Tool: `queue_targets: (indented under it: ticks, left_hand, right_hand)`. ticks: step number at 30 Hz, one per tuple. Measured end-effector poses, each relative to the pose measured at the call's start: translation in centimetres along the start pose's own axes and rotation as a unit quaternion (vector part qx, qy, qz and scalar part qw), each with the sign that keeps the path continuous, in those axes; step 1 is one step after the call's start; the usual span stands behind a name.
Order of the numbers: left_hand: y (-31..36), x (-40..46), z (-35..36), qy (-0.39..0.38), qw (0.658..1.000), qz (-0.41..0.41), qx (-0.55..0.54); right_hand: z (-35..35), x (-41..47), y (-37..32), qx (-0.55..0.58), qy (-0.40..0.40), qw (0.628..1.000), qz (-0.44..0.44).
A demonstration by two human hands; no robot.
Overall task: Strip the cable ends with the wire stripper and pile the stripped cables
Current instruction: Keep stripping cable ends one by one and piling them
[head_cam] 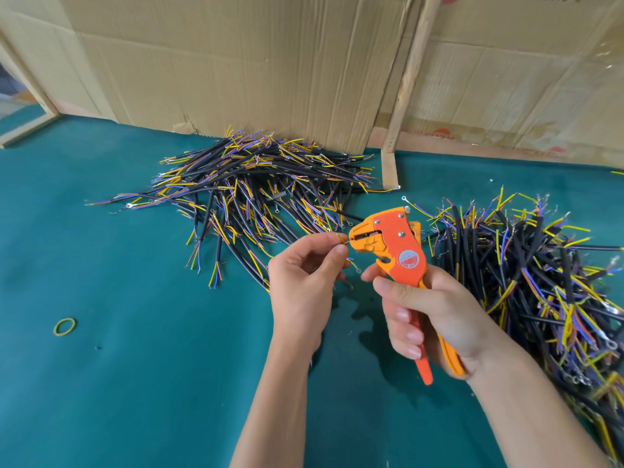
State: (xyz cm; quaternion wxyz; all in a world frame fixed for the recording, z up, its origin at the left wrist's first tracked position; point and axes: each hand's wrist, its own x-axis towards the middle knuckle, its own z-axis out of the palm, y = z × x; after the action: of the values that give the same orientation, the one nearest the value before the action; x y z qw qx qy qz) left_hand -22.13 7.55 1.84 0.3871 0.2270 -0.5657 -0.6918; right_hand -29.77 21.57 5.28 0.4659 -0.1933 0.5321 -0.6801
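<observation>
My right hand [429, 310] grips the handles of an orange wire stripper [398, 251], jaws pointing left. My left hand [304, 275] pinches a short cable; its thin yellow-green and red wire ends [341, 238] stick up at the stripper's jaws. Most of that cable is hidden by my left hand. A big heap of black cables with coloured wire ends [256, 190] lies behind my hands. A second heap of black cables [540, 282] lies on the right, beside my right forearm.
All of this is on a green felt table top [135, 349]. Cardboard sheets [256, 62] and a wooden post [405, 82] stand along the back. A yellow-green rubber band [65, 326] lies at the left. A few loose wire bits lie near the stripper.
</observation>
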Motion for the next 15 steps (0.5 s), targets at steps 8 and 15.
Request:
queue_targets:
  ticks: [8,15]
  left_hand:
    - [0.0,0.1,-0.2,0.018,1.000,0.012,-0.017]
    - [0.0,0.0,-0.2,0.012,1.000,0.019,0.003]
  right_hand:
    - [-1.2,-0.5,-0.5,0.019,-0.015,1.000,0.013]
    - [-1.1,-0.7,-0.4,-0.033,-0.016,0.999,0.039]
